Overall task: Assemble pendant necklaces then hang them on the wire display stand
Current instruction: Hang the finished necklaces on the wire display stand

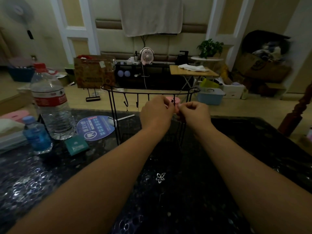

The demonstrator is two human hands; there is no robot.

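From the head camera, you had both hands raised at the far middle of the dark worktop [253,141], just in front of the wire display stand [114,115]. Your left hand [156,113] and right hand [194,113] sat close together, almost touching, at the height of the stand's hooks. The fingers [167,103] of your left hand were curled and seemed to pinch something small near a hook; the fingers of your right hand were curled in a like pinch. A thin dark cord [179,132] hung down below your right hand, but whether either hand held it was too dim to tell for sure. A necklace chain [127,114] hung from a hook on the left part of the stand. Nearer to you, a silver flower pendant [160,177] lay flat on the worktop between your forearms. On the left stood a large water bottle [50,105], a small blue bottle [36,134], a round blue fan [97,127] and a teal packet [76,146].
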